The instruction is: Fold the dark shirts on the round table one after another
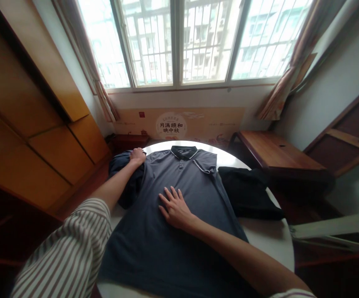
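A dark grey polo shirt (194, 194) lies spread on a round white table (269, 238), with its black, white-edged collar toward the window. My left hand (138, 156) is closed on the shirt's left shoulder or sleeve edge; the fingertips are partly hidden. My right hand (176, 209) rests flat on the shirt's chest, fingers spread. The shirt's right sleeve is turned inward on top of the body. Beside my left hand sits a bunched dark navy garment (125, 182). To the shirt's right lies a folded black garment (247, 194).
Past the table stand a wooden side table (281, 151) at the right and a barred window (179, 45) at the back. Wooden cabinets (49, 136) line the left wall. A wooden chair-like frame (350, 140) leans at the right, above a pale metal bar (337, 225).
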A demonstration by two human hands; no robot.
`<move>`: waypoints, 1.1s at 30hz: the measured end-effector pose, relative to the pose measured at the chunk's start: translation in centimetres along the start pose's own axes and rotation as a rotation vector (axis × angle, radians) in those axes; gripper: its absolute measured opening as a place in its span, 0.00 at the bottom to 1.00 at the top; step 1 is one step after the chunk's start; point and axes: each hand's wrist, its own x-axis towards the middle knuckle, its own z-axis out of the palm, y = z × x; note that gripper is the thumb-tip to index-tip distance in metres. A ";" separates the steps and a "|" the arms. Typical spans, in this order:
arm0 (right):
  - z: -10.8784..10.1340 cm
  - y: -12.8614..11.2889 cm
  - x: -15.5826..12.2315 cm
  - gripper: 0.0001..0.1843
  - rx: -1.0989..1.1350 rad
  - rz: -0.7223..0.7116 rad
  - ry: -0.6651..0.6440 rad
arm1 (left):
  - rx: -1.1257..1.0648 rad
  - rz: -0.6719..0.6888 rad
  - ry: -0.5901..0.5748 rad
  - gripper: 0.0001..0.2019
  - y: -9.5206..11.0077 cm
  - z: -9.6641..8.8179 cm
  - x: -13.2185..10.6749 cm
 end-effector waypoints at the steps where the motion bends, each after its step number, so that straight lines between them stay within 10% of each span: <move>1: 0.0 0.0 0.0 0.31 0.002 0.000 0.002 | 0.029 0.042 0.013 0.18 0.2 0.0 -0.2; 10: 0.2 -0.1 0.0 0.31 0.004 -0.001 0.011 | 0.076 0.633 -0.324 0.05 1.9 3.6 -5.5; 24: -0.5 -0.3 -0.1 0.31 0.020 -0.007 -0.002 | -0.186 -0.162 -0.164 0.17 1.7 8.2 3.8; 33: -0.6 -0.4 -0.4 0.31 0.060 -0.009 -0.003 | -0.344 -0.317 -0.071 0.17 0.7 9.6 7.1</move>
